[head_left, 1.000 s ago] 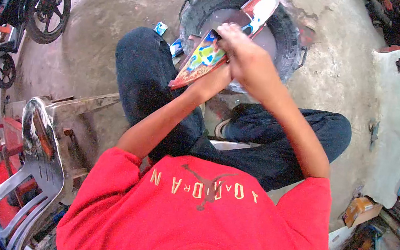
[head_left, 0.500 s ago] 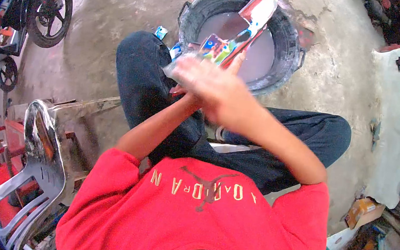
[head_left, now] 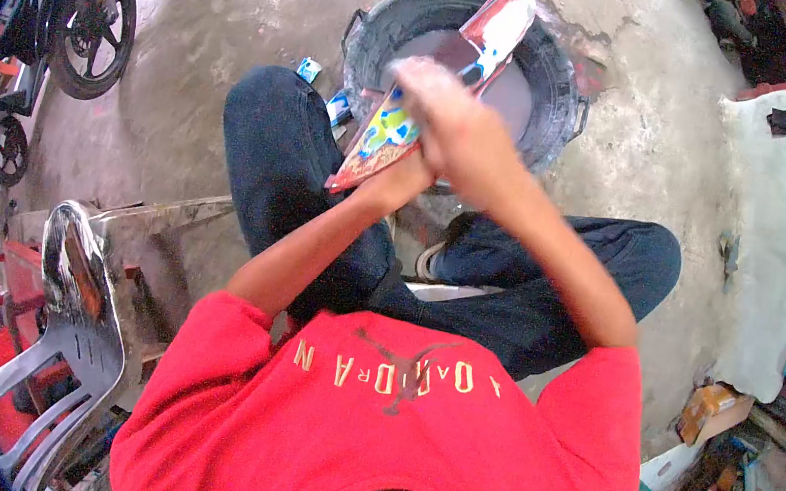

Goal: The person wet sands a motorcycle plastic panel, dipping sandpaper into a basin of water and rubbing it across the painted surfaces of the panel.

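A long red, white and multicoloured panel (head_left: 389,136) slants from above my left knee up over a black tub (head_left: 364,53) of murky water. My left hand (head_left: 404,183) is closed round the panel's underside near its lower end, its fingers partly hidden. Across the panel's middle lies my right hand (head_left: 449,119), blurred by motion; its fingers and anything under them are too smeared to make out. The panel's upper white-and-red end (head_left: 500,21) sticks out above the water.
Small blue-and-white packets (head_left: 309,70) lie on the concrete floor left of the tub. A grey plastic chair (head_left: 93,335) and a wooden bench stand at the left, with a motorcycle wheel (head_left: 90,32) beyond. At the right are a pale panel (head_left: 758,264) and a cardboard box (head_left: 713,415).
My right hand swept down over the panel's lower end, then back up to its middle. My left hand still supports the panel, and the view has shifted slightly.
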A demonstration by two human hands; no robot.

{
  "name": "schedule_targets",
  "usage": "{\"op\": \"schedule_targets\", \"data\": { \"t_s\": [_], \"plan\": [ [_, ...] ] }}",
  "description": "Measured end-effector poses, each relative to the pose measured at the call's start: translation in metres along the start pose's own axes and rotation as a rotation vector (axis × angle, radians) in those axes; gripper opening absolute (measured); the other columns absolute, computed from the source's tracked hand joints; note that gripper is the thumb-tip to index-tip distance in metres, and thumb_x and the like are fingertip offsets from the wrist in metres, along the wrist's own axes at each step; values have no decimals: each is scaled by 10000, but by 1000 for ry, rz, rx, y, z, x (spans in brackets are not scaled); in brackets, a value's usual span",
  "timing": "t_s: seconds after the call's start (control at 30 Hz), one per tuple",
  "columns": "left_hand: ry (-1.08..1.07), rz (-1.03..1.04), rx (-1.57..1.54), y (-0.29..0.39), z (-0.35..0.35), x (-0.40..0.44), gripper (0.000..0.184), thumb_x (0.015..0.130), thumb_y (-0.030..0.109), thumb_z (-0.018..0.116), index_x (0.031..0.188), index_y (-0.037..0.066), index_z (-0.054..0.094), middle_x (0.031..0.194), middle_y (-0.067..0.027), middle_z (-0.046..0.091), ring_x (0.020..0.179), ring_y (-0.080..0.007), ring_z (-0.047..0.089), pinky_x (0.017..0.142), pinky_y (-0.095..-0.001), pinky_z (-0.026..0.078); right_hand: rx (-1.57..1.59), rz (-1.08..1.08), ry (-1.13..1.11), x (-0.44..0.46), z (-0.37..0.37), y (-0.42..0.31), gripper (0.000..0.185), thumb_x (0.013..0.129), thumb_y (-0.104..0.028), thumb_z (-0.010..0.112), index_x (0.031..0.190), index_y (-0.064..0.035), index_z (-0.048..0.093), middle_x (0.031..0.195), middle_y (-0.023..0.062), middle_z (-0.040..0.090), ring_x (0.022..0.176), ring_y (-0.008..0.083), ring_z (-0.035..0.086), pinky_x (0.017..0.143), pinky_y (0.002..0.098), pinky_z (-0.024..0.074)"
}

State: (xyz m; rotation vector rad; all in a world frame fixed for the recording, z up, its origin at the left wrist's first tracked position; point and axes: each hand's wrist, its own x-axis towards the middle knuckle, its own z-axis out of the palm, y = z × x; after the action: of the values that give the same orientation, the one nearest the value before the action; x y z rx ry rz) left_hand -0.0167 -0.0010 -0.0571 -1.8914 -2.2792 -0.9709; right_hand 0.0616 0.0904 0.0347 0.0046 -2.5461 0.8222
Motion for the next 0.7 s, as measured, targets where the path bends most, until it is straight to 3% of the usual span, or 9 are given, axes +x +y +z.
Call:
{"op": "schedule_targets", "data": {
  "t_s": [0.03,0.1,0.17,0.23,0.27,0.37,0.5,0.63,0.7],
  "plan": [
    [-4,-4,-3,1,-1,-1,408,966,162,549,1337,-5,536,1345,-232,550,1284,-361,498,1094,-470,361,30,-11,-24,-6,2,-16,475,877,-44,552,1352,-52,554,1357,198,573,1305,348,524,1112,494,374],
    [-4,-6,-1,0,-4,-3,408,966,163,549,1338,-5,536,1344,-232,551,1284,-361,498,1094,-470,360,-78,-104,-101,-20,3,-53,537,860,-55,597,1390,-89,515,1404,162,550,1342,309,502,1109,703,166],
    [-7,-6,-5,0,-4,-3,409,966,164,549,1338,-4,535,1343,-231,551,1284,-362,498,1095,-470,360,-44,-124,-81,-11,-7,-46,473,881,-64,591,1351,-80,550,1366,173,574,1307,317,531,1125,605,281],
    [-2,1,-6,0,-1,-2,410,966,165,548,1339,-3,535,1343,-231,552,1284,-362,497,1095,-470,359,67,0,34,2,2,7,398,915,-91,581,1310,-48,577,1318,202,595,1266,347,556,1099,470,391],
    [1,6,-7,1,2,0,410,966,166,548,1340,-3,534,1342,-231,552,1284,-362,497,1095,-470,359,-38,86,34,5,0,26,351,945,-117,565,1272,11,583,1285,239,599,1234,384,566,1054,380,450],
    [4,7,-8,7,3,-1,411,967,168,548,1341,-1,534,1341,-231,552,1284,-362,497,1096,-470,358,-221,7,57,-7,3,13,371,954,-130,560,1275,56,561,1287,253,594,1241,389,559,1062,414,444],
    [-1,6,-23,12,5,-1,412,967,170,547,1342,0,533,1340,-230,553,1284,-362,497,1097,-470,357,-161,45,73,-16,-7,-3,392,961,-130,555,1305,58,540,1297,256,589,1256,379,552,1067,418,442],
    [0,7,-27,11,9,0,413,967,172,547,1344,2,532,1338,-230,554,1284,-362,497,1098,-470,356,-142,29,71,-21,-6,-14,466,891,-70,599,1344,19,528,1354,232,566,1284,365,540,1078,429,436],
    [4,2,-29,9,6,-1,414,968,173,546,1344,3,531,1337,-230,554,1284,-362,497,1098,-470,356,-77,-86,-14,-29,-6,-47,572,808,-35,623,1369,-9,518,1391,204,550,1307,357,526,1103,443,413]
  ]
}}
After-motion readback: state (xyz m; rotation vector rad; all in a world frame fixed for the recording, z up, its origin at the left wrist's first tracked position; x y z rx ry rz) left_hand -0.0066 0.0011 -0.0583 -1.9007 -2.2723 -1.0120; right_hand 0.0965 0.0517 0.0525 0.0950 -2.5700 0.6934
